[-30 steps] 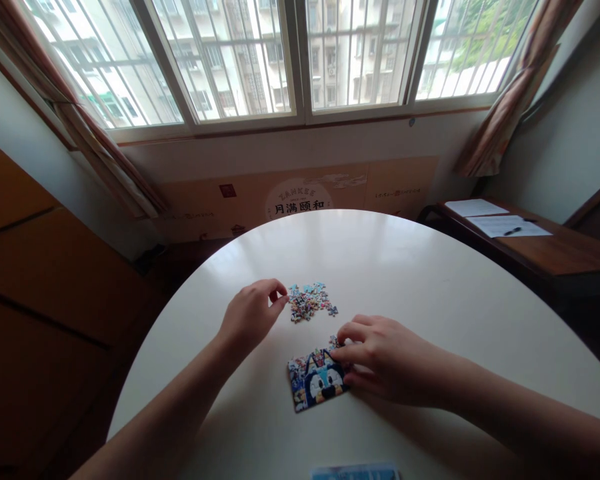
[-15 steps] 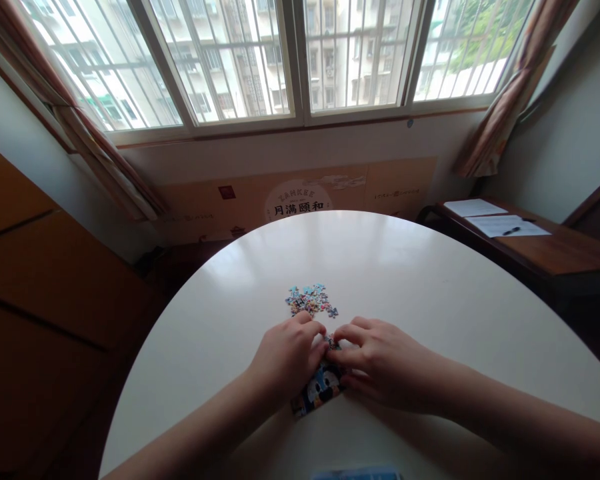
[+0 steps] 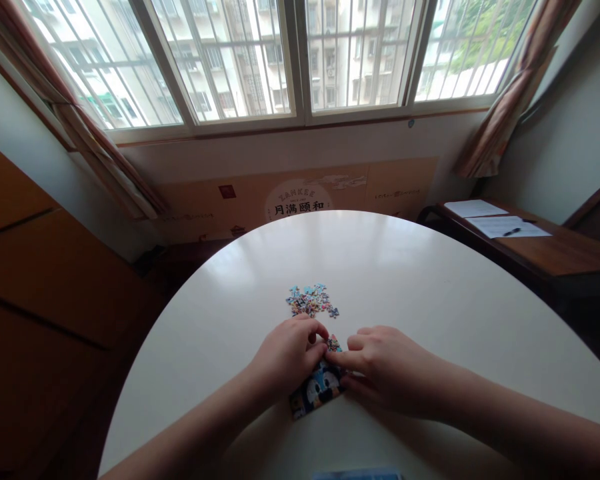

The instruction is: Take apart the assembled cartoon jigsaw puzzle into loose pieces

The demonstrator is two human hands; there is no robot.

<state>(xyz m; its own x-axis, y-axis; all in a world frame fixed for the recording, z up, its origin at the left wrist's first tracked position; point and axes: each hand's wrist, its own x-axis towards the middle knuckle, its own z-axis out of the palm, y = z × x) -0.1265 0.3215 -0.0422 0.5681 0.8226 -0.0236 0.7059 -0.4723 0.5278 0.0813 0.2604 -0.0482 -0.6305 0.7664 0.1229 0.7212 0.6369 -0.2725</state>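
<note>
A partly joined jigsaw puzzle (image 3: 322, 388) with a blue-and-white cartoon face lies tilted on the white table, between my hands. My left hand (image 3: 291, 348) is closed at its upper left edge, thumb and forefinger curled together there; any piece between them is hidden. From the right, my right hand (image 3: 380, 360) grips the puzzle's edge, its forefinger stretched onto the upper part and its thumb lower down by the side. Small colourful pieces (image 3: 334, 343) show between the fingertips. Just beyond the hands is a heap of loose jigsaw pieces (image 3: 307, 300).
The round white table (image 3: 205, 333) curves away towards a barred window. A blue-edged flat item (image 3: 357, 475) shows at the near edge. On the right, a brown wooden desk (image 3: 575, 243) holds papers (image 3: 500, 227) and a dark pen (image 3: 512, 232).
My right hand's fingers have drawn back slightly to the right, with the forefinger still on the puzzle. More of the colourful upper pieces shows now. My left hand has barely moved.
</note>
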